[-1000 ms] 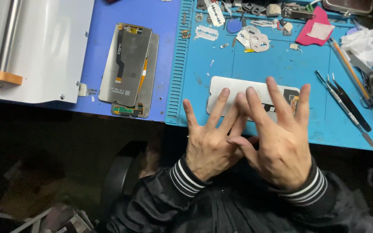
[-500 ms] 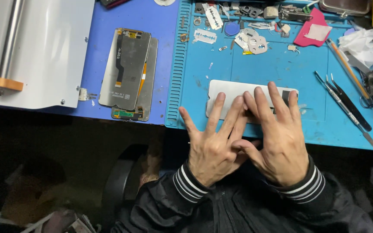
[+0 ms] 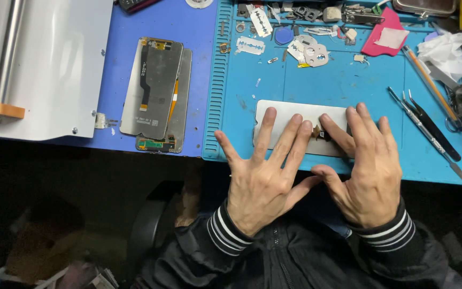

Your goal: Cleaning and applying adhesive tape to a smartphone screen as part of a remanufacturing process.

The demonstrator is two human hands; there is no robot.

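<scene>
Left hand (image 3: 260,179) and right hand (image 3: 367,171), fingers spread wide, press the white panel (image 3: 295,115) (blue mat (image 3: 348,80)).

Fingers (image 3: 274,139) hide much of white phone panel (image 3: 295,113).

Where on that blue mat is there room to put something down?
Bare mat lies between the parts clutter and the white panel under both hands. The top edge and the right side, by the tweezers, are crowded.

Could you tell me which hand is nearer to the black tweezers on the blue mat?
Right. The right hand lies just beside the black tweezers; the left hand is farther away.
</scene>
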